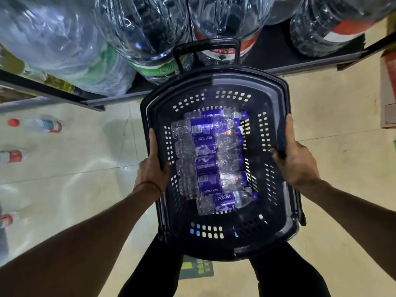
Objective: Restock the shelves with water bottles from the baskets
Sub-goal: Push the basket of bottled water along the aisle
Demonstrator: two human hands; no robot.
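A dark plastic basket (216, 245) is held above the floor in front of me, over my legs. Inside it lie several small water bottles (209, 146) with purple labels, side by side on the bottom. My left hand (153, 168) grips the basket's left rim, thumb along the edge. My right hand (296, 161) grips the right rim, fingers curled over it. The basket's pull handle (206, 45) stands up at the far end, close to the bottom shelf (300, 65).
Large clear water jugs (141, 33) with green and red labels fill the low shelf ahead. At left, small red-capped bottles (36, 125) show on a shelf. A cardboard box (389, 88) sits at right. Beige tiled floor lies around.
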